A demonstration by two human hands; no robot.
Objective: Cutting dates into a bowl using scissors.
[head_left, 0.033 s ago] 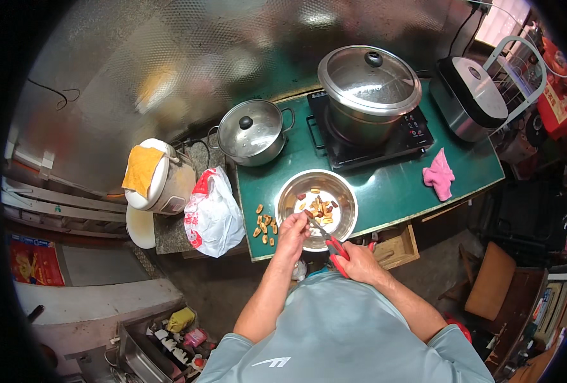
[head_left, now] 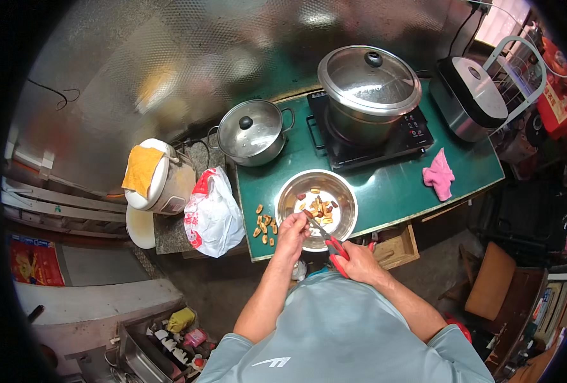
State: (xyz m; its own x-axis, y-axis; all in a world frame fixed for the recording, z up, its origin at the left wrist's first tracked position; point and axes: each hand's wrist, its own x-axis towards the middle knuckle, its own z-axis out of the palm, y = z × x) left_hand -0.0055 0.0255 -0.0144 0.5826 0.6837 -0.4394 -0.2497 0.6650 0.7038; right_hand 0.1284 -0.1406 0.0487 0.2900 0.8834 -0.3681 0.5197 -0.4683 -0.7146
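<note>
My right hand [head_left: 358, 260] grips red-handled scissors [head_left: 338, 248], their dark blades slanting up and left over the near side of a steel bowl [head_left: 285, 185]. Against the blade tips, my left hand [head_left: 292, 235] pinches a small reddish-brown piece that looks like dried fruit, mostly hidden by the fingers. Inside the bowl lie cut dried-fruit pieces [head_left: 322, 208], yellowish within and dark red outside. Several similar tan-brown pieces [head_left: 262, 225] are loose on the green table [head_left: 385, 191], left of the bowl.
Behind the bowl, a large lidded pot [head_left: 366, 121] stands on a black induction cooker [head_left: 417, 137]. A smaller lidded pot [head_left: 250, 143] is at back left, near a white plastic bag [head_left: 216, 214]. A pink cloth [head_left: 438, 175] lies right; an open drawer [head_left: 398, 249] juts below the table edge.
</note>
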